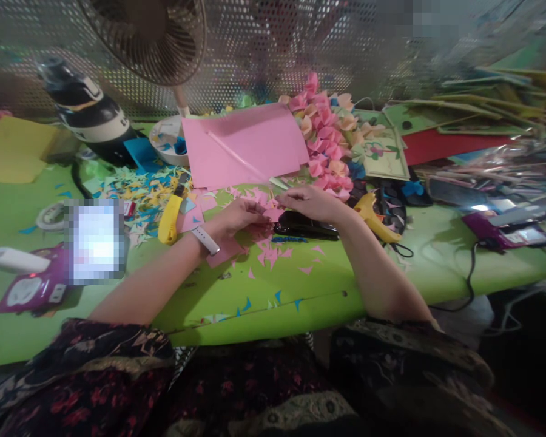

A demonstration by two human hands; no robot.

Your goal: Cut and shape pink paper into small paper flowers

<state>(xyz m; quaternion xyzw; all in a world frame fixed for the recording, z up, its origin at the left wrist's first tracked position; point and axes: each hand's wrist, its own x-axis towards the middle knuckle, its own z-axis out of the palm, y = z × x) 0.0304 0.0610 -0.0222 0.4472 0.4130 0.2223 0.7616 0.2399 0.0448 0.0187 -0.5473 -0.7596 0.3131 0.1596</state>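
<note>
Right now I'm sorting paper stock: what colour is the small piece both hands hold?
Pink, in the head view: the small paper piece.

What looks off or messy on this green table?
Paper offcuts are strewn over the green table: blue and yellow scraps by the yellow-handled cutter, pink scraps below both hands. The left hand and right hand pinch a small pink paper piece. Nothing looks damaged.

Pixelated patch point(94, 241) hides obj; fan point(150, 36) top cut off
</note>
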